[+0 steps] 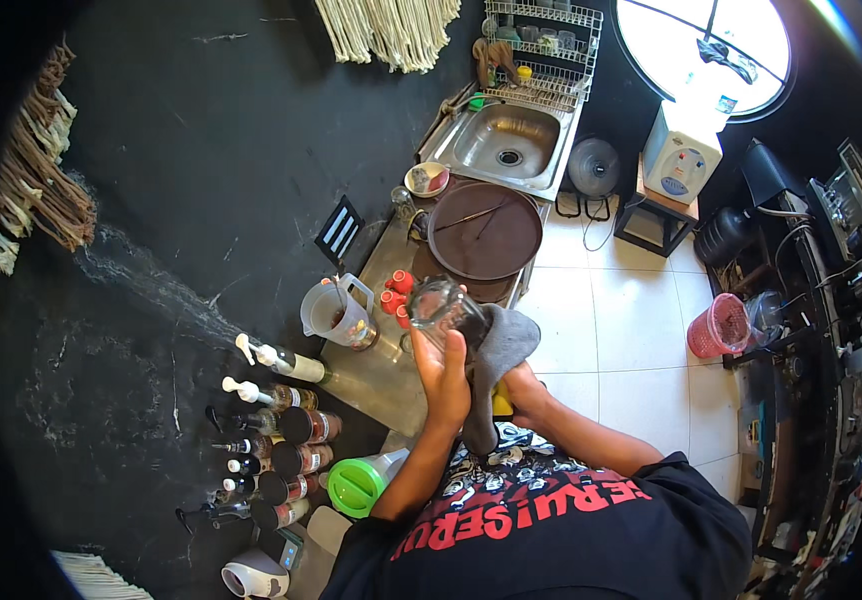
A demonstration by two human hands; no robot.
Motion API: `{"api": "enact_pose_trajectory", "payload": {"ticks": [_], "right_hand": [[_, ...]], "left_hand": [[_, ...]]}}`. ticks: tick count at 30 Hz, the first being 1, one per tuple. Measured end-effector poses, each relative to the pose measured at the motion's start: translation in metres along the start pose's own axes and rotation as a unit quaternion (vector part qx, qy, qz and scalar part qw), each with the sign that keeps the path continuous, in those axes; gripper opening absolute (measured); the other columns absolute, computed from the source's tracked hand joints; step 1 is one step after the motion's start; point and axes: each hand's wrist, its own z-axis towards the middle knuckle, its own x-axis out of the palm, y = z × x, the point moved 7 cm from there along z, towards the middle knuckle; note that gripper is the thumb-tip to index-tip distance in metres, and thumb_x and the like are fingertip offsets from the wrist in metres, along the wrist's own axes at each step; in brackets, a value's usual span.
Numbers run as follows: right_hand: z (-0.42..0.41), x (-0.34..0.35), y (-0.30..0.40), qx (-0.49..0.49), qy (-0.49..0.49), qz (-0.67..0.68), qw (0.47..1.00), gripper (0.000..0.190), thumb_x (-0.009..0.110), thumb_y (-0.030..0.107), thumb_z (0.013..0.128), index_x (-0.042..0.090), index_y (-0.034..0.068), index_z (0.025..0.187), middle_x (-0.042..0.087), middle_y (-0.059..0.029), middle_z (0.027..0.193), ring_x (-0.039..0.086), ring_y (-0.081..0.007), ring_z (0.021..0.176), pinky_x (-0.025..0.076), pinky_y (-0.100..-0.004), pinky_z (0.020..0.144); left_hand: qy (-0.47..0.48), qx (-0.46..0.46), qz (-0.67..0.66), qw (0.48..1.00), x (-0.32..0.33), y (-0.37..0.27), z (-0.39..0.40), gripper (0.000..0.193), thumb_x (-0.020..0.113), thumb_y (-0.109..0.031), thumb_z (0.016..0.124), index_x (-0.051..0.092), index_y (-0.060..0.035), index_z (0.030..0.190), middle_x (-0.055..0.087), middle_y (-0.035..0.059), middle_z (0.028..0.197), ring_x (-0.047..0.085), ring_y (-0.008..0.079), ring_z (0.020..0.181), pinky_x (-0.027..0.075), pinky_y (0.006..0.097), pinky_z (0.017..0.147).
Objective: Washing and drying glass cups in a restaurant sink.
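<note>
My left hand [442, 371] holds a clear glass [442, 304], tilted, with its thick base toward the counter. A grey cloth [510, 337] lies against the glass's near end and hangs down toward my shirt. My right hand [522, 394] grips this cloth from the right; its fingers are mostly hidden behind the fabric. Whether any cloth is inside the glass, I cannot tell. Just beyond the glass stand several small red cups [393, 301] on the steel counter [375, 375].
Left of my hands stands a clear plastic pitcher [326, 307] holding dark liquid. Pump bottles [300, 365] and jars line the wall, near a green-lidded pitcher [356, 486]. Beyond are a round brown tray [485, 244], a steel sink [468, 146] and a wire dish rack [543, 94].
</note>
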Motion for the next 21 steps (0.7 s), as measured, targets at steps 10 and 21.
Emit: {"api": "enact_pose_trajectory", "payload": {"ticks": [10,21], "right_hand": [[-0.006,0.016,0.034,-0.355,-0.044,-0.166,0.919,0.042,0.062,-0.004,0.077,0.053,-0.001,0.118,0.057,-0.0075,0.115,0.053,-0.0161,0.108,0.041,-0.0324,0.096],[-0.039,0.064,0.047,-0.346,0.213,-0.372,0.835,0.035,0.061,0.001,0.081,0.06,0.002,0.115,0.06,-0.0122,0.116,0.056,-0.0233,0.107,0.044,-0.0345,0.094]], "left_hand": [[-0.191,-0.029,-0.079,0.978,-0.026,-0.025,0.021,0.028,0.058,-0.025,0.093,0.057,-0.0008,0.106,0.063,0.0116,0.1,0.063,0.0204,0.091,0.054,0.0346,0.077],[-0.081,-0.063,-0.139,0.985,-0.001,-0.036,0.012,0.041,0.051,-0.035,0.093,0.051,-0.0013,0.117,0.06,0.0142,0.107,0.059,0.0236,0.101,0.046,0.0386,0.092]]}}
